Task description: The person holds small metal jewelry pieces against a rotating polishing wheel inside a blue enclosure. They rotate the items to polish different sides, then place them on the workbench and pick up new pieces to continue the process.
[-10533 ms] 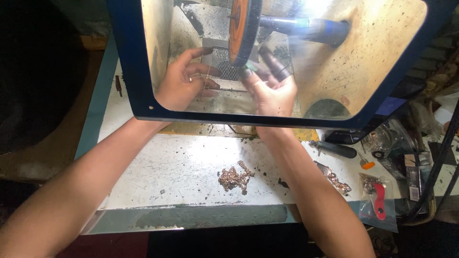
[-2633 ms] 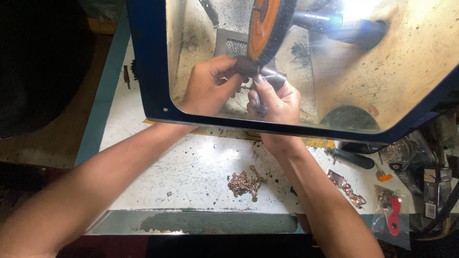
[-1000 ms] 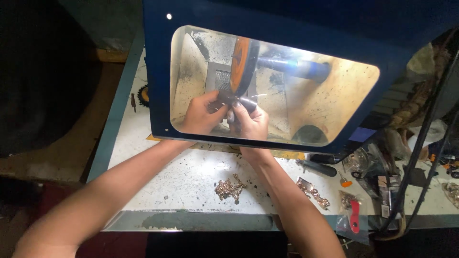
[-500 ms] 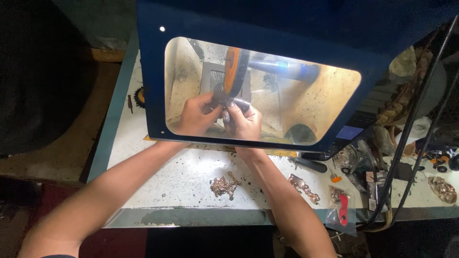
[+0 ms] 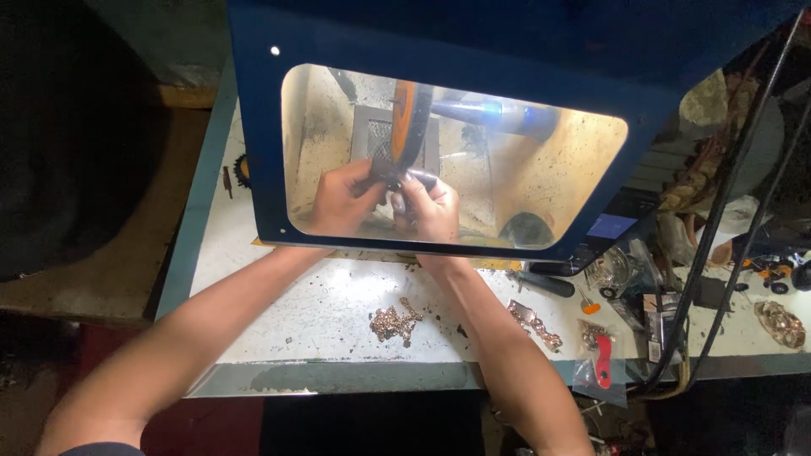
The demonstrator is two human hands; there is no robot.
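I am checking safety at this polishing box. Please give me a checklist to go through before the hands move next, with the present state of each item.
1. Both hands behind the clear shield: ok; left hand and right hand are inside.
2. Small piece pinched firmly by both hands: cannot tell; it is too small and dark.
3. Fingers clear of the orange-edged wheel: not ok; fingertips sit right under its rim.
4. Wheel turning or stopped: cannot tell.
5. Loose chain pile away from the forearms: ok; it lies between them on the white bench top, untouched.
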